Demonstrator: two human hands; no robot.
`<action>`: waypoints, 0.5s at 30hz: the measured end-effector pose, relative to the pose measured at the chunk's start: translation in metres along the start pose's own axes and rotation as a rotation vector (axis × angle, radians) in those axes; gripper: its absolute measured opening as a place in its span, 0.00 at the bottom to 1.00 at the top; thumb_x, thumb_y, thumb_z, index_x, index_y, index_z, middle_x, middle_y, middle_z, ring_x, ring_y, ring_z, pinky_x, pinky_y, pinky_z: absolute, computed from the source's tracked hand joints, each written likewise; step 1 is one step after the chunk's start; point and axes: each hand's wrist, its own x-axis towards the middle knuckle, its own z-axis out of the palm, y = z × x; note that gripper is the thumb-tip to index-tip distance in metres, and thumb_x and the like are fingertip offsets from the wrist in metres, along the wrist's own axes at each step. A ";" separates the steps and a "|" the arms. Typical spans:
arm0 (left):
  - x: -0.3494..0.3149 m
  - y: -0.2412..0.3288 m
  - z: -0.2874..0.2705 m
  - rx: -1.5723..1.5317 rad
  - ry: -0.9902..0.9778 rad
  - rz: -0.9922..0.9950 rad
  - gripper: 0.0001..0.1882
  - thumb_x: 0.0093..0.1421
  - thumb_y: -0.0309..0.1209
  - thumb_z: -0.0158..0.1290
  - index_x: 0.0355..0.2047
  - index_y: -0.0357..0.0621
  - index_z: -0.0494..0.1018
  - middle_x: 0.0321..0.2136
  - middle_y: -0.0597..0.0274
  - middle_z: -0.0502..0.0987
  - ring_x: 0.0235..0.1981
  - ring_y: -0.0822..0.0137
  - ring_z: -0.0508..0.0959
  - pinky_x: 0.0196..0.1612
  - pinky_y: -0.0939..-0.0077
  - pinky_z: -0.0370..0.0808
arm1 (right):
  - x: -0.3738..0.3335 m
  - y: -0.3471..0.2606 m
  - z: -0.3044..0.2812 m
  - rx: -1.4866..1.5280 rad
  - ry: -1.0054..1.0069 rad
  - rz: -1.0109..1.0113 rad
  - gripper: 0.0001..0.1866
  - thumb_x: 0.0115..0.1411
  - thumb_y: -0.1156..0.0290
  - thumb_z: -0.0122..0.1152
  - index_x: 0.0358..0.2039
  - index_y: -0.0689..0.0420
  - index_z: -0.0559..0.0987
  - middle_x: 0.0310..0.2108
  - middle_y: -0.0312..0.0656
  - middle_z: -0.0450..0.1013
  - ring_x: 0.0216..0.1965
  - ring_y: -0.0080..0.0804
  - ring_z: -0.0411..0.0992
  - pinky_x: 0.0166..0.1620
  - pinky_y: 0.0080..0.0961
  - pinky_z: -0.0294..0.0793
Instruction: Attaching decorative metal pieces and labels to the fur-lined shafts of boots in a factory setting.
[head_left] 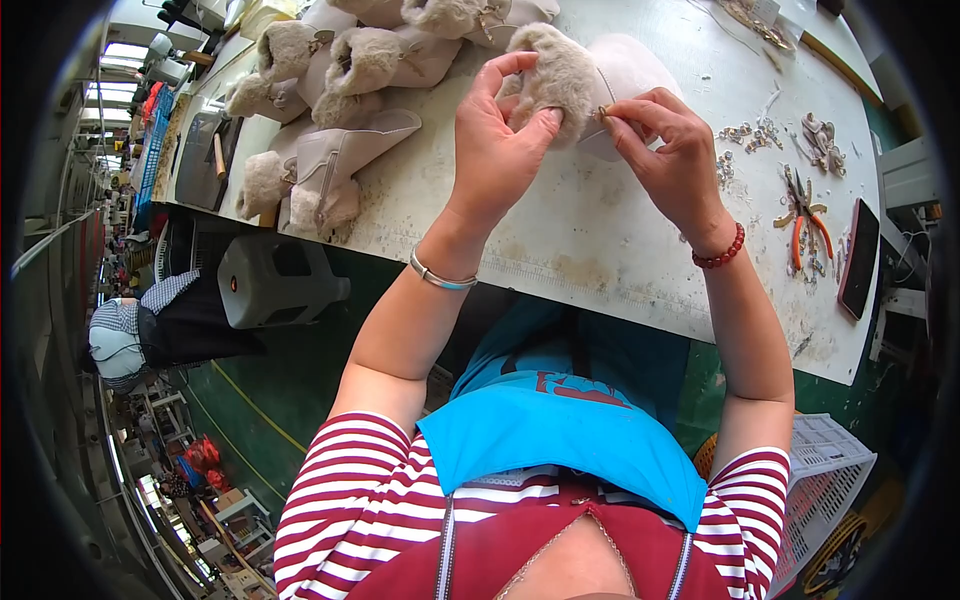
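The left hand grips the fleece cuff of a pale boot, thumb and fingers closed on the fur. The right hand pinches a small brass-coloured fitting between thumb and forefinger, pressed against the boot's side where the fur meets the upper. The boot is held just above the worktop, near its middle and a little toward the far edge.

A silver bangle sits on the left wrist and a red bead bracelet on the right.

More fleece-lined boots lie in a heap toward the far left corner of the worktop, some on their sides. Near the right edge are orange-handled pliers, with a dark phone just beside them at the edge. Small metal trims lie scattered between the right hand and the pliers.

Below the worktop's near edge, a grey canister stands to the left, and a white plastic crate sits on the floor at the right. The person wears a red-and-white striped top and a blue apron.
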 end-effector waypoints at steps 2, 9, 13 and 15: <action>-0.005 0.001 -0.001 0.003 -0.005 0.008 0.25 0.58 0.15 0.55 0.57 0.38 0.66 0.38 0.52 0.82 0.40 0.70 0.81 0.43 0.78 0.79 | -0.002 -0.004 -0.001 0.087 -0.033 -0.065 0.06 0.56 0.75 0.67 0.35 0.59 0.86 0.31 0.38 0.78 0.26 0.26 0.74 0.32 0.19 0.74; -0.017 -0.003 -0.006 -0.047 -0.039 -0.008 0.26 0.60 0.16 0.55 0.59 0.42 0.66 0.39 0.55 0.81 0.31 0.78 0.75 0.33 0.85 0.72 | -0.012 -0.015 -0.004 0.333 -0.176 0.147 0.06 0.57 0.76 0.66 0.35 0.60 0.85 0.25 0.38 0.79 0.23 0.27 0.74 0.30 0.20 0.75; -0.021 -0.008 -0.007 -0.071 -0.023 -0.001 0.27 0.61 0.17 0.56 0.60 0.43 0.65 0.38 0.59 0.82 0.22 0.87 0.69 0.22 0.93 0.64 | -0.015 -0.021 -0.005 0.078 -0.067 0.198 0.05 0.57 0.73 0.65 0.32 0.58 0.85 0.23 0.38 0.78 0.22 0.28 0.75 0.30 0.22 0.75; -0.022 -0.011 -0.006 -0.076 -0.017 0.004 0.27 0.61 0.17 0.56 0.60 0.43 0.65 0.39 0.59 0.82 0.22 0.87 0.69 0.22 0.93 0.64 | -0.017 -0.023 -0.002 -0.094 -0.028 0.139 0.04 0.57 0.72 0.65 0.31 0.57 0.85 0.23 0.38 0.78 0.22 0.29 0.75 0.30 0.23 0.75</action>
